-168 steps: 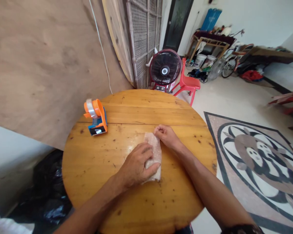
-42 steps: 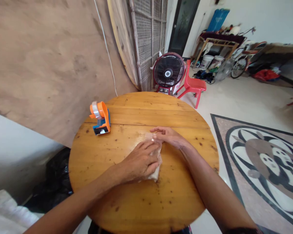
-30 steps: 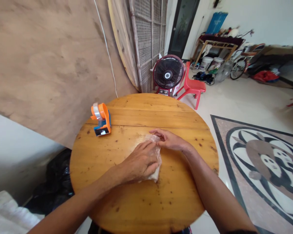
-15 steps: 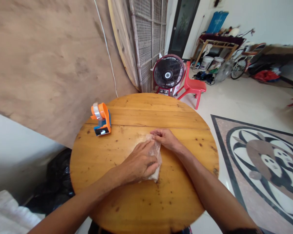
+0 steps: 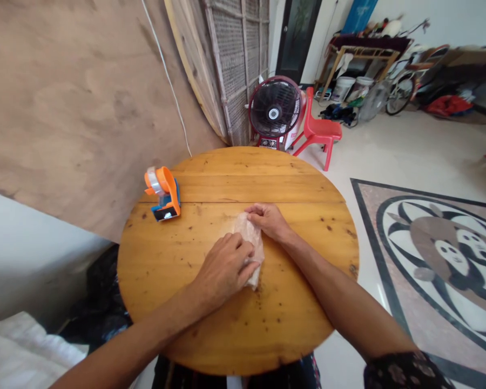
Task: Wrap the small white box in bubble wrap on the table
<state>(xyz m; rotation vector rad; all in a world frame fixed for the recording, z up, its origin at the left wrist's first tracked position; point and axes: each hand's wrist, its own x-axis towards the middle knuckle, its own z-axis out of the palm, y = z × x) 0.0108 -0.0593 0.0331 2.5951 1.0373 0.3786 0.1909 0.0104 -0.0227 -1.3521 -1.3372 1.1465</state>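
A translucent, crinkled bundle that looks like bubble wrap (image 5: pixel 251 233) lies on the round wooden table (image 5: pixel 178 335). At its far end, my right hand (image 5: pixel 267 220) pinches the edge between thumb and fingers. My left hand (image 5: pixel 229 265) rests over its near left side, fingers curled and thumb against the plastic, hiding part of it. Whatever the wrap contains, if anything, cannot be made out. Toward the table's far left edge stands an orange and blue tape dispenser (image 5: pixel 166 197) with a roll of clear tape, apart from both hands.
Beyond the table are a dark red fan (image 5: pixel 274 111) and a red plastic chair (image 5: pixel 319 129). A large wooden board (image 5: pixel 85 108) leans along the left side. Black plastic bags (image 5: pixel 101 292) lie low at the left, beside white sacking (image 5: pixel 28 351).
My left hand's outstretched fingers have drawn back and curled, uncovering more of the wrap. My right hand stays at the far end. The whole view has shifted slightly.
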